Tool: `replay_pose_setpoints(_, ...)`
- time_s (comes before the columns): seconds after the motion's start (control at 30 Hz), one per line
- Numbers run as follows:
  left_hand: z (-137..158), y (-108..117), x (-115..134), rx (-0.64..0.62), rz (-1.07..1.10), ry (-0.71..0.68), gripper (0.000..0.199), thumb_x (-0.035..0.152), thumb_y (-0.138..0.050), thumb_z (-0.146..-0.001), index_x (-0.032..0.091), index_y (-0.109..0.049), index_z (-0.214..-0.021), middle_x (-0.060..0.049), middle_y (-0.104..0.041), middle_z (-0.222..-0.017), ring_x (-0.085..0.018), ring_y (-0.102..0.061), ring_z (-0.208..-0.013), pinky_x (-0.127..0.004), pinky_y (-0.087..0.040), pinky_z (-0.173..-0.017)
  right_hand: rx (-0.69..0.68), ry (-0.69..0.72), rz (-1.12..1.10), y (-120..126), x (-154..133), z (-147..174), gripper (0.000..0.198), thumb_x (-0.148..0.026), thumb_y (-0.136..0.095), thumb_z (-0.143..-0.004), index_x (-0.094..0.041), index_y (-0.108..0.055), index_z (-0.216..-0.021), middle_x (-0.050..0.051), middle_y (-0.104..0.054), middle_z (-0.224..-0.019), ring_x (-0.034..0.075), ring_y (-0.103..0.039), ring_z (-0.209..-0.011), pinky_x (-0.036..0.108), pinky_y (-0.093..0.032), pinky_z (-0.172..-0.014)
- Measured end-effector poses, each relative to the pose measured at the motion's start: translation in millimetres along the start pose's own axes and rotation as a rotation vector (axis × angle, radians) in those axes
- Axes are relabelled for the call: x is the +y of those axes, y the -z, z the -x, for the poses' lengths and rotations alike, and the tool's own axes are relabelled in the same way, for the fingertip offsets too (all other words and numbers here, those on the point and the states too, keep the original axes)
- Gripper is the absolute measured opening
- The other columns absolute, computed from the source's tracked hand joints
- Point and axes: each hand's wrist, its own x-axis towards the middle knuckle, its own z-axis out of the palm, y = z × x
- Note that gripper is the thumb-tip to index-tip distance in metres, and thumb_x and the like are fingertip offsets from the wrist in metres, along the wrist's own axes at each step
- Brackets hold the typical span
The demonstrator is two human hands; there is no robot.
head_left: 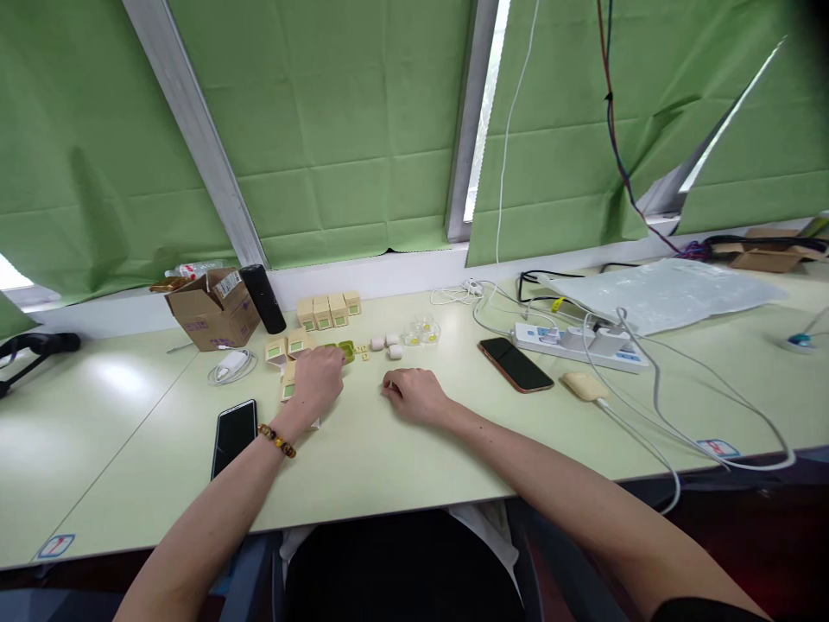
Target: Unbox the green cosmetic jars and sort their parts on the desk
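Observation:
My left hand (319,377), with a beaded bracelet at the wrist, is closed beside a small green tray (347,350). Its fingers bend downward, and what they hold, if anything, is hidden. Small cardboard boxes with green-marked windows, such as this box (275,349), stand around that hand. My right hand (414,394) rests on the table with its fingertips pinched together; what lies between them is too small to make out. Ahead of it are pale pink cylindrical pieces (395,352), clear small containers with yellow bits (427,333) and tiny yellow pieces (364,355).
A row of small boxes (329,312) stands at the back, near a black cylinder (262,299) and an open carton (213,311). One phone (234,437) lies left, another (515,364) right. A power strip (579,345) with loose cables and a yellow case (584,386) occupy the right side.

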Motion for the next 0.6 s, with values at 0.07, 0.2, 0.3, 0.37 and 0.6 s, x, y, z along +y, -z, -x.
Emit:
replay_pose_setpoints(0.07, -2.0, -4.5, 2.9, -0.142, -0.194, -0.033, 0.019, 0.011, -0.054, -0.089, 0.019, -0.07, -0.083, -0.015, -0.072, -0.085, -0.029, -0.065, -0.087, -0.042, -0.043, -0.086, 0.001, 0.001, 0.003, 0.6, -0.4, 0.1, 0.019, -0.028, -0.057, -0.1, -0.026, -0.075, -0.105, 0.005, -0.081, -0.109, 0.023, -0.073, -0.093, 0.03, -0.039, -0.071)
replay_pose_setpoints(0.2, -9.7, -14.9, 7.3, -0.259, -0.325, -0.046, 0.021, 0.003, -0.053, -0.084, 0.017, -0.069, -0.079, -0.016, -0.071, -0.08, -0.028, -0.065, -0.078, -0.04, -0.041, -0.081, 0.008, 0.012, 0.009, 0.7, -0.5, -0.1, 0.018, -0.029, -0.058, -0.099, -0.026, -0.075, -0.103, 0.004, -0.081, -0.106, 0.023, -0.073, -0.09, 0.03, -0.036, -0.067)
replay_pose_setpoints(0.3, -15.4, -17.8, 7.0, -0.26, -0.336, -0.031, 0.023, 0.003, -0.053, -0.086, 0.017, -0.068, -0.075, -0.016, -0.07, -0.078, -0.028, -0.066, -0.077, -0.039, -0.04, -0.081, 0.014, 0.025, 0.02, 0.1, -0.1, -0.1, 0.017, -0.029, -0.058, -0.099, -0.025, -0.074, -0.101, 0.004, -0.081, -0.104, 0.023, -0.073, -0.088, 0.03, -0.033, -0.064)
replay_pose_setpoints(0.37, -17.3, -17.2, 7.0, -0.26, -0.347, -0.015, 0.025, 0.004, -0.052, -0.088, 0.017, -0.068, -0.073, -0.016, -0.07, -0.077, -0.027, -0.066, -0.077, -0.039, -0.04, -0.081, 0.017, 0.029, 0.024, -0.4, 0.5, -0.1, 0.017, -0.029, -0.058, -0.099, -0.025, -0.074, -0.1, 0.003, -0.081, -0.103, 0.022, -0.073, -0.087, 0.03, -0.032, -0.064)
replay_pose_setpoints(0.6, -17.0, -12.7, 12.1, -0.259, -0.369, 0.003, 0.03, -0.001, -0.048, -0.087, 0.016, -0.069, -0.073, -0.016, -0.072, -0.08, -0.027, -0.067, -0.078, -0.039, -0.038, -0.08, 0.014, 0.035, 0.025, -2.2, 1.4, -0.6, 0.016, -0.029, -0.058, -0.099, -0.025, -0.073, -0.102, 0.003, -0.081, -0.105, 0.022, -0.073, -0.089, 0.03, -0.034, -0.066)
